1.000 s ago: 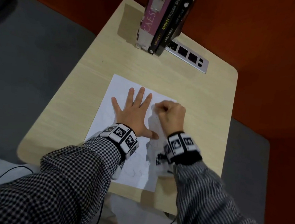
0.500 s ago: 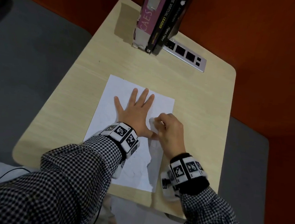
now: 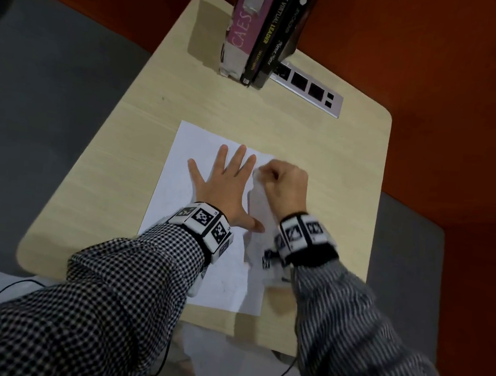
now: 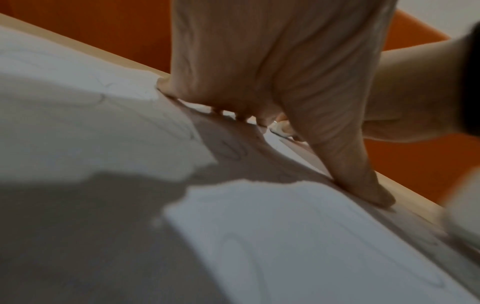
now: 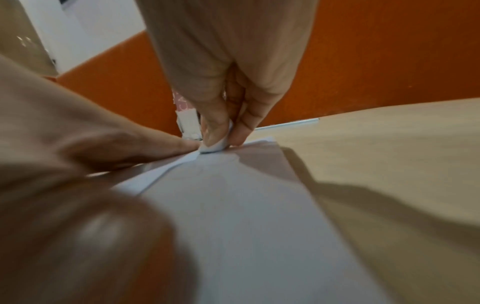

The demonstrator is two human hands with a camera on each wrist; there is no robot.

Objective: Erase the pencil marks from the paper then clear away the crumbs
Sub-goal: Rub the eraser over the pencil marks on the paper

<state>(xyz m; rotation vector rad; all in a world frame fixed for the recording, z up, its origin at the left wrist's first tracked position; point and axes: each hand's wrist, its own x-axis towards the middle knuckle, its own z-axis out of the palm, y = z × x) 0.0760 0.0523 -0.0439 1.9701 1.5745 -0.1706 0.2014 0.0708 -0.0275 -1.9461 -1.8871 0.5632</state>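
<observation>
Pale wooden tabletop [image 3: 119,134] against an orange wall, books [image 3: 263,30] standing at the top of the frame. White paper [image 3: 183,164] flat mid-frame, pinned by the left hand [image 3: 226,186] with fingers spread wide, faint pencil marks [image 4: 231,150] under the palm. Right hand [image 3: 282,188] just beside it toward the paper's upper right corner, fingers [image 5: 215,119] pinching a small white eraser [image 5: 217,146] down onto the sheet.

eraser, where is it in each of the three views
Head: the eraser is a white blur at the right hand fingertips, centre of the picture, beside the left hand.
Left wrist: a small white bit past the left hand's fingers, centre right; likely the eraser.
Right wrist: upper centre, pinched between thumb and finger, its tip on the paper.
Shared landmark: the paper's far right corner.
</observation>
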